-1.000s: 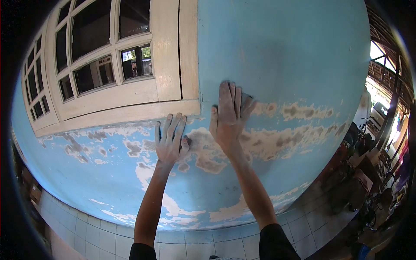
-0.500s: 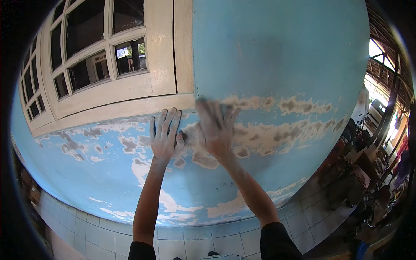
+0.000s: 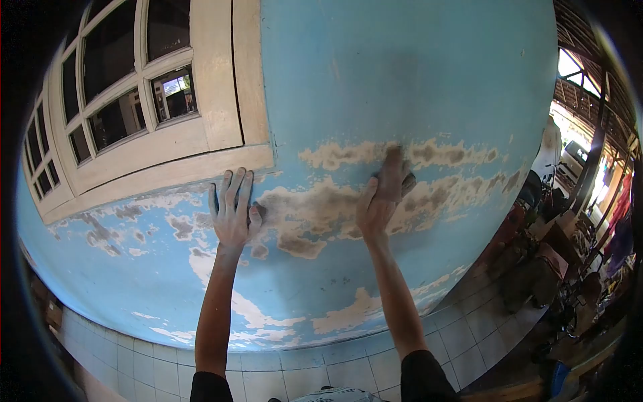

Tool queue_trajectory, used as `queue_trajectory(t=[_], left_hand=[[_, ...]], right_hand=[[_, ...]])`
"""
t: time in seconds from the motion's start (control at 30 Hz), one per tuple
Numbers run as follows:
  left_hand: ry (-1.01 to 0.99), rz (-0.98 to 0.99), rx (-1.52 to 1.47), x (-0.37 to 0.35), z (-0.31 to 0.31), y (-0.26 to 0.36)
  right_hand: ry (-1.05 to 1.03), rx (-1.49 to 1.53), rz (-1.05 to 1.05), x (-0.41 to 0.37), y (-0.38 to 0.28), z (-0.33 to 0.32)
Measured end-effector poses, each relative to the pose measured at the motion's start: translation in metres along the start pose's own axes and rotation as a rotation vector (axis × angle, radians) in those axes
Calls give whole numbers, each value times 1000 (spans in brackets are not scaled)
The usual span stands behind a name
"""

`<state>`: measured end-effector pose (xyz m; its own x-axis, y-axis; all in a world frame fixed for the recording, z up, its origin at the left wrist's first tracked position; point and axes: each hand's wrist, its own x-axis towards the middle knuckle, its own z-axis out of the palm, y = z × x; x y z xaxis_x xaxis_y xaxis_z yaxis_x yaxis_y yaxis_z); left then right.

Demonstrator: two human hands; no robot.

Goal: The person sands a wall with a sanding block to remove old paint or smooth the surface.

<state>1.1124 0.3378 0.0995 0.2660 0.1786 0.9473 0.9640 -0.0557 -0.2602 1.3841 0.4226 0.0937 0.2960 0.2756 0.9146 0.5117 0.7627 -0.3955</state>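
Observation:
A light-blue wall with peeled, sanded-looking patches stands in front of me. My left hand lies on it below the window frame's corner, fingers stretched and slightly spread, dusty grey at the tips. To the right, my right hand presses on the wall between two bands of bare, greyish patches. Its fingers are held close together, with the thumb along the left side. Whatever is under its palm and fingers is hidden; I cannot make it out.
A cream wooden window with glass panes fills the upper left. White floor tiles run along the wall's foot. At the right are cluttered items, including what look like bicycles, under a roofed area.
My right hand has moved right along the wall, away from the window's corner. My left hand stays at the same spot on the wall, while the view has shifted to the right.

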Motion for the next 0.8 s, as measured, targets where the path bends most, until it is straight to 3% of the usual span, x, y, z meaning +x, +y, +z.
queue_trajectory(t=[0.13,0.2,0.23,0.3,0.33,0.37,0.43,0.47,0.53,0.57,0.63,0.67,0.7,0.77,0.8], left_hand=[[-11,-7,-9,-1,-1,1],[-5,1,-5,-1,0,1],[1,6,6,-1,0,0],[-6,1,18,-2,1,-1],[-15,-3,21,-2,2,0],[-16,-6,19,-2,2,0],[-9,-6,-4,-1,0,0],[-14,-6,-8,-2,1,1],[-7,-8,-4,-1,1,0],[-7,-10,-2,-1,1,-1],[-2,-12,0,-1,1,1],[-2,-13,-2,-2,1,1],[-4,-9,2,-2,0,1],[0,0,-5,-1,1,1],[3,2,-6,-2,1,0]], right_hand=[[-226,-153,-196,-13,-26,-3],[-353,-319,-631,-12,-1,-6],[-353,-315,-635,-7,-1,-7],[-47,87,74,1,-2,-8],[273,-243,-166,15,-12,3],[269,-246,-168,11,-19,3],[-176,-425,-501,-5,-29,-3],[-180,-428,-497,-6,-21,-7],[-467,-14,98,-3,14,-13],[-469,-12,97,0,31,-15],[-35,215,703,6,64,-13],[80,-290,264,1,55,2],[84,-295,270,-10,47,5],[-264,-361,-461,-4,-19,-16],[-261,-370,-456,2,-13,-20]])
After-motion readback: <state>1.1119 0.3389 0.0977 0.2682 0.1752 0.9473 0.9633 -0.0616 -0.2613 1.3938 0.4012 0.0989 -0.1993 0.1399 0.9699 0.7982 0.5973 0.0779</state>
